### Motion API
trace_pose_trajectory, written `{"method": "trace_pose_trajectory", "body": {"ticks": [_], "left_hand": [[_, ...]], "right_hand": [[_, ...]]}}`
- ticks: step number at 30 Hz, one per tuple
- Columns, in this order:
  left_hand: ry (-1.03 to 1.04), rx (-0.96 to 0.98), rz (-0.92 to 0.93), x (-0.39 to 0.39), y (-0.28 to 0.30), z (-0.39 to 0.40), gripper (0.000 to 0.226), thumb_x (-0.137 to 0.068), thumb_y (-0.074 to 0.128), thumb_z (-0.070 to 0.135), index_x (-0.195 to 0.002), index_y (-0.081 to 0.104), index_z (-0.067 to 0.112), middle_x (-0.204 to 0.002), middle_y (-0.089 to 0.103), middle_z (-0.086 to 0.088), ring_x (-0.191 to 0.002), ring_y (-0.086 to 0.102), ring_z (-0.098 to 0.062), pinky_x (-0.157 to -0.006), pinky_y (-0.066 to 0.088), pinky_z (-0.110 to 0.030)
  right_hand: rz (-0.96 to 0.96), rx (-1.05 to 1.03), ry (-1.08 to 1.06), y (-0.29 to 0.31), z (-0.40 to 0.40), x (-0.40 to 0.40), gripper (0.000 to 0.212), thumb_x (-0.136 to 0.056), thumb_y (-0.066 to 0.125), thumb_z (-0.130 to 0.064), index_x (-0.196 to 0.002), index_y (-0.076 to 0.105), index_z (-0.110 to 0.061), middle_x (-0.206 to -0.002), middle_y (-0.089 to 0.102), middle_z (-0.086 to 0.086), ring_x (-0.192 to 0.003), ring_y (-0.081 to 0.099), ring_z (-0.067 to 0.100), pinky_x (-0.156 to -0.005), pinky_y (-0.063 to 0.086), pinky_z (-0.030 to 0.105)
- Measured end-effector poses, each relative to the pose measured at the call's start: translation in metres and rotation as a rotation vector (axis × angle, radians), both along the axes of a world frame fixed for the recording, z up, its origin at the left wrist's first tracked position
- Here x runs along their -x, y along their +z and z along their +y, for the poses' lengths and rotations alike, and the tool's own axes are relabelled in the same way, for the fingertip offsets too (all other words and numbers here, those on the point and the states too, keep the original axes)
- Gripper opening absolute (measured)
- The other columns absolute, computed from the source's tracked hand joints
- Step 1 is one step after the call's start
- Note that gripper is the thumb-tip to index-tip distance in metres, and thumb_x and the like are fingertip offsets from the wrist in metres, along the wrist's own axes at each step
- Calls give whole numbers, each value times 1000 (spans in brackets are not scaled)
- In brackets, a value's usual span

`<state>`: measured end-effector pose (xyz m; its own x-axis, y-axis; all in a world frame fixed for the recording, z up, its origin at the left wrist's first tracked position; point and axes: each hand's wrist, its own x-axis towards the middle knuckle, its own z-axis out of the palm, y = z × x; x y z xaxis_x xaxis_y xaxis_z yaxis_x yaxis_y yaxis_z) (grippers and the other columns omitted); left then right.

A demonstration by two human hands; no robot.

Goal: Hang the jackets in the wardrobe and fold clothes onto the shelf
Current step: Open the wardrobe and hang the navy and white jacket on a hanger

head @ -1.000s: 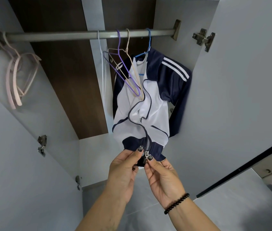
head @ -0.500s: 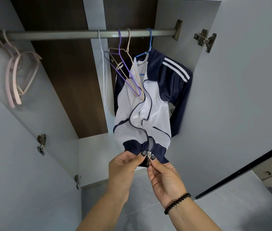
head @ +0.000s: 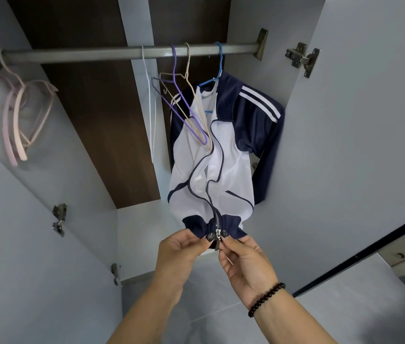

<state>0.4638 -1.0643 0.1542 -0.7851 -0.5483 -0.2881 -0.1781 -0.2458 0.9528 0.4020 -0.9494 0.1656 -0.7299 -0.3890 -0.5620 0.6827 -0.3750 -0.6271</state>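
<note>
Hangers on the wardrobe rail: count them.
At least 5: pink hangers bunched at the far left, possibly several; white; purple; beige; blue holding the jacket.

Jacket (head: 223, 155) — white, navy, striped

Both forearms rise from six o'clock; the left hand (head: 180, 254) and right hand (head: 244, 263) meet at centre, palms facing, thumb and fingers (head: 210, 236) pinched, beaded bracelet (head: 266, 299) on right wrist

Head camera, one wide view.
It looks forward and up into the open wardrobe (head: 345, 120), close to both hands.
</note>
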Motion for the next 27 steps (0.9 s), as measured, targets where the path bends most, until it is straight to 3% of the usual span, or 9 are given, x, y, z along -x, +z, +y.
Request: {"method": "trace_pose_trajectory", "body": {"ticks": [5,10,13,16,20,27], "left_hand": [[38,81,-55,5,-3,-3,5,-88,65,13,-84,67,14,-73,72,-1,-65,60,0,-69,44,-23],[-37,87,0,8,-3,-6,6,-90,64,12,-89,68,16,-79,75,1,-69,66,-3,-64,45,-11],[-12,94,-14,7,-8,-9,6,-90,65,12,-90,69,17,-72,73,7,-62,61,3,-59,44,-8],[20,88,-82,6,-16,-10,4,-90,66,18,-93,68,19,-72,72,9,-59,57,3,-62,42,-19],[46,85,-188,8,-28,-13,6,-90,66,15,-90,67,9,-56,61,6,-52,49,-5,-58,36,-24],[64,43,-262,5,-37,-30,13,-88,66,12,-95,65,1,-67,67,-9,-51,45,-7,-54,35,-21]], "right_hand": [[88,-341,286,7,0,19,15,-93,58,-24,-82,67,-17,-80,68,0,-68,53,13,-59,42,23],[143,-481,532,6,-6,12,41,-94,50,-40,-64,71,-21,-73,68,-7,-72,53,14,-66,40,26],[136,-495,546,6,-8,16,32,-94,52,-28,-64,61,-17,-63,58,-4,-60,54,13,-63,41,27],[69,-409,489,8,-8,26,30,-93,51,-16,-64,55,-14,-61,47,0,-48,44,12,-52,38,24],[14,-365,467,9,-15,38,33,-95,50,-14,-62,50,-15,-60,43,0,-46,33,10,-48,32,21],[-79,-333,458,10,-36,49,34,-95,48,-11,-61,50,-15,-56,43,-1,-37,38,7,-48,34,20]]}}
